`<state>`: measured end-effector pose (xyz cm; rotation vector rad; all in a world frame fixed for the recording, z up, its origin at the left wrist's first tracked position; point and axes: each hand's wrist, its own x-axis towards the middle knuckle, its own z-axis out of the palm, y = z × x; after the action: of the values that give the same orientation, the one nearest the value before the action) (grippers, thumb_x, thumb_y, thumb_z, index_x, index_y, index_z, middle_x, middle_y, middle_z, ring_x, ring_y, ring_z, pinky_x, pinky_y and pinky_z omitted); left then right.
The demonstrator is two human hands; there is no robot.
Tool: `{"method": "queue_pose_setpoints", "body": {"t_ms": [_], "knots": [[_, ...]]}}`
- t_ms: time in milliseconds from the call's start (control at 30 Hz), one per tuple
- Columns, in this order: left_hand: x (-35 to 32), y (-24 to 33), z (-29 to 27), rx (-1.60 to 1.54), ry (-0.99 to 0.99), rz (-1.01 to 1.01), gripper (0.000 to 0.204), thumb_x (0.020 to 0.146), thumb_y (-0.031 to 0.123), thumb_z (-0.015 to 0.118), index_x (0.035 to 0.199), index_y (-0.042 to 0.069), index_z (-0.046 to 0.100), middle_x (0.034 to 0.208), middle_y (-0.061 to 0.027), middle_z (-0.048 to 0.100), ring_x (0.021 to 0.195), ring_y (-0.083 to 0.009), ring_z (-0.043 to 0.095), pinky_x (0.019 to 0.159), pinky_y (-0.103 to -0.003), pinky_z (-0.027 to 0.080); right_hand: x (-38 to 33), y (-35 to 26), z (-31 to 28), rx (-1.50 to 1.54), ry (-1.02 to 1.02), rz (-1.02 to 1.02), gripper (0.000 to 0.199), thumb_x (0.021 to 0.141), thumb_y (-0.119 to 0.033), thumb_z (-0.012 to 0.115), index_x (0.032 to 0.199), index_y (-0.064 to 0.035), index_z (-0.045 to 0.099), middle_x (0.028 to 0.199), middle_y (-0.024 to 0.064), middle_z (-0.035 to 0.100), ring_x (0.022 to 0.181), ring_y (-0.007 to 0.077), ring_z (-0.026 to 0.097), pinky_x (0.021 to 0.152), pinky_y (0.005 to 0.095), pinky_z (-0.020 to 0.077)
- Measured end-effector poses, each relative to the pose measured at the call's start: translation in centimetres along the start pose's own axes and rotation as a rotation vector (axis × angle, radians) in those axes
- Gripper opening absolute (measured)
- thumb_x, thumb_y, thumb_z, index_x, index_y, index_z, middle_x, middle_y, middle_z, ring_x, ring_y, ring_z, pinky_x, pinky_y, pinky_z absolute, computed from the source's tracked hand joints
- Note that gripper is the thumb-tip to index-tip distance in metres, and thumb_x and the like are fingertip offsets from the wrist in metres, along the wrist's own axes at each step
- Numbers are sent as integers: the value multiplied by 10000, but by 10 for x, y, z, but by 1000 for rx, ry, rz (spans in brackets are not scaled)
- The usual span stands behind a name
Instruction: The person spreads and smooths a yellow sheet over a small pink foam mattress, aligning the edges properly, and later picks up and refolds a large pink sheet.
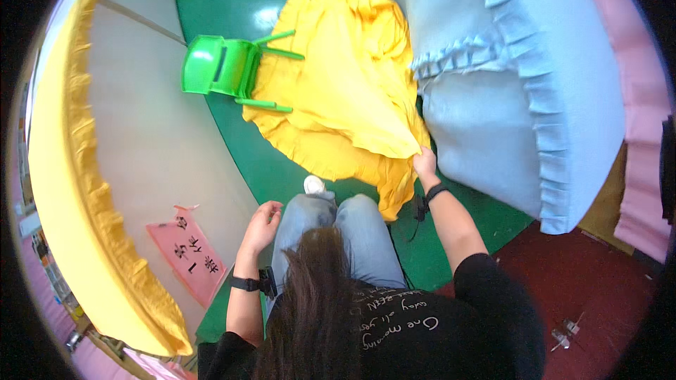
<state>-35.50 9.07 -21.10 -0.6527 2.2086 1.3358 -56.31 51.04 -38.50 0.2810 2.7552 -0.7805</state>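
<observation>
A classroom or activity room is suggested; a green plastic chair [237, 67], a handwritten pink sheet [186, 262] and a frilled blue cover [584, 98] are shown.

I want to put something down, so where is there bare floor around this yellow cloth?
Bare green floor shows beyond the green chair, left of the yellow cloth; between the pale panel and the cloth's lower left edge; and between your right forearm and the blue drape. Crowded: the middle, where the cloth spreads and your right hand grips it.
</observation>
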Motion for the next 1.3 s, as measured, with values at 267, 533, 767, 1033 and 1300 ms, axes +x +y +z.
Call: {"method": "queue_pose_setpoints", "body": {"t_ms": [267, 533, 767, 1033, 1300], "knots": [[-96, 51, -74, 103, 210, 268, 233, 855, 120, 494, 1043, -8, 545, 977, -164, 586, 893, -278, 577, 775, -347, 467, -47, -77, -232, 618, 94, 365, 268, 894, -202, 417, 868, -19, 611, 714, 114, 611, 522, 186, 575, 418, 295, 436], [-148, 74, -125, -54, 347, 292, 231, 860, 119, 498, 1046, -12, 534, 951, -156, 586, 818, -247, 572, 727, -330, 459, -31, -117, -499, 1076, 287, -101, 264, 907, -199, 400, 1010, -28, 572, 891, 97, 629, 742, 204, 633, 555, 279, 500], [-186, 84, -133, -92, 397, 303, 227, 865, 114, 497, 1055, -8, 524, 958, -140, 590, 838, -239, 568, 749, -328, 454, -142, -229, -655, 833, 1549, -987, 188, 865, -78, 431, 955, 40, 547, 856, 126, 586, 731, 204, 551, 656, 352, 495], [-226, 91, -143, -32, 342, 252, 239, 871, 133, 497, 1064, -4, 533, 980, -152, 598, 904, -244, 568, 795, -333, 449, -200, -331, -558, 1026, 1468, -848, 218, 875, -91, 412, 985, 48, 539, 962, 140, 562, 849, 221, 552, 799, 360, 476], [-221, 58, -212, 9, 444, 233, 234, 871, 134, 507, 1056, -1, 554, 937, -133, 623, 833, -221, 593, 783, -324, 460, -181, -408, -456, 1161, 863, -698, 262, 872, -57, 411, 1077, 44, 538, 1060, 130, 573, 936, 229, 573, 832, 344, 478]]}}
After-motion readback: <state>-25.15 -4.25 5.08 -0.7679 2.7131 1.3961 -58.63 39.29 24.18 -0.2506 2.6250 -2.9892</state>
